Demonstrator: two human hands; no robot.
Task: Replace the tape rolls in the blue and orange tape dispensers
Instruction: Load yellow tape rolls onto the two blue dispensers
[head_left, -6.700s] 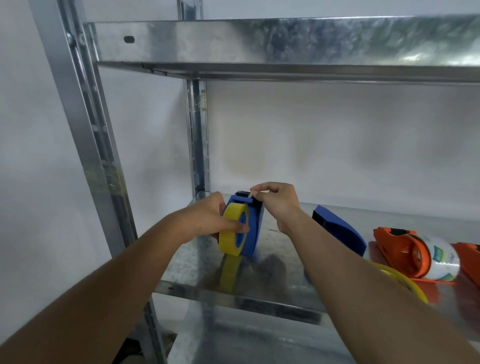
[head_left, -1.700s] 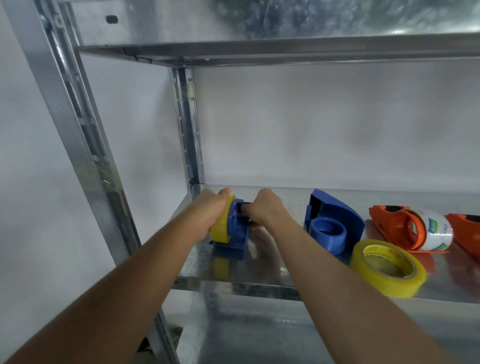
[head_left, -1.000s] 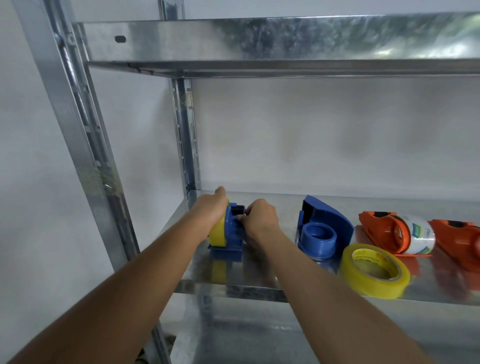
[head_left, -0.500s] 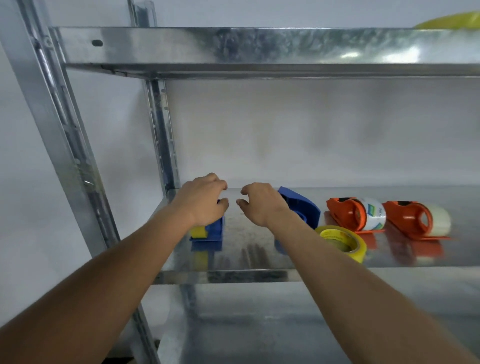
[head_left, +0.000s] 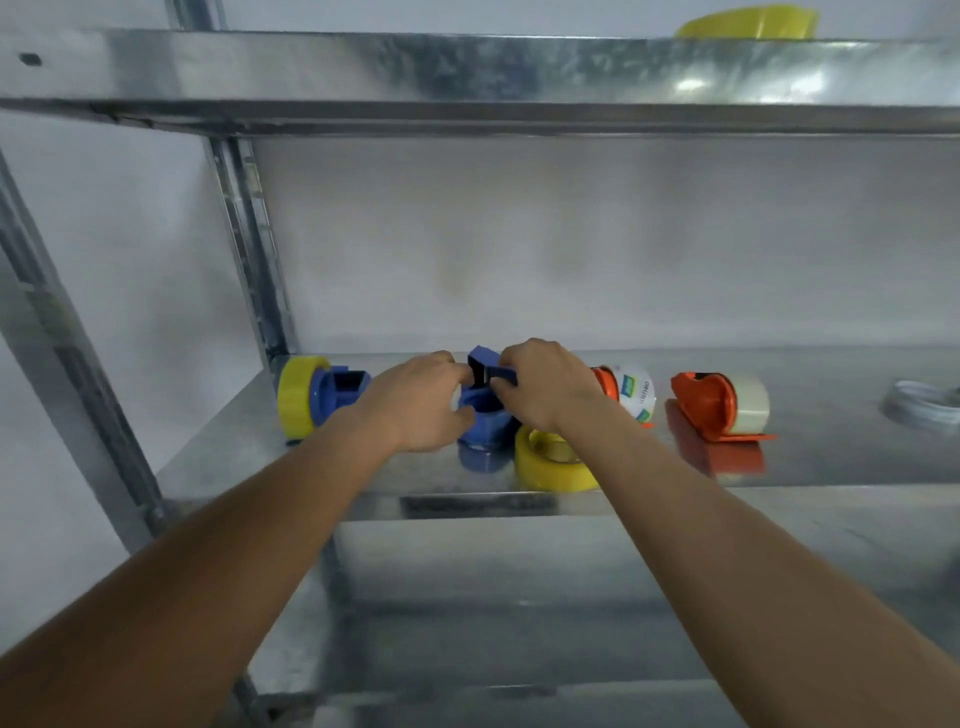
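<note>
Gripping the empty blue dispenser (head_left: 485, 415) from both sides, the left hand (head_left: 418, 402) curls around its left flank while the right hand (head_left: 543, 384) pinches its top edge near the black cutter. This dispenser stands on the metal shelf (head_left: 831, 462) with no roll on its hub. Just in front of it and to the right lies a loose yellow tape roll (head_left: 553, 460), flat on the shelf and partly under the right wrist. Well to the left, near the corner post (head_left: 249, 249), stands a second blue dispenser (head_left: 337, 387) already loaded with a yellow roll (head_left: 295, 397) — nobody touches it. To the right sit two orange dispensers: one (head_left: 605, 382) half hidden behind the right hand, carrying a roll with a printed label, and another (head_left: 701, 402) farther right holding a pale clear roll. Something white (head_left: 922, 408) lies at the far right edge — too blurred to identify. On the upper shelf (head_left: 467, 67) a yellow object (head_left: 748, 23) peeks over the rim.
</note>
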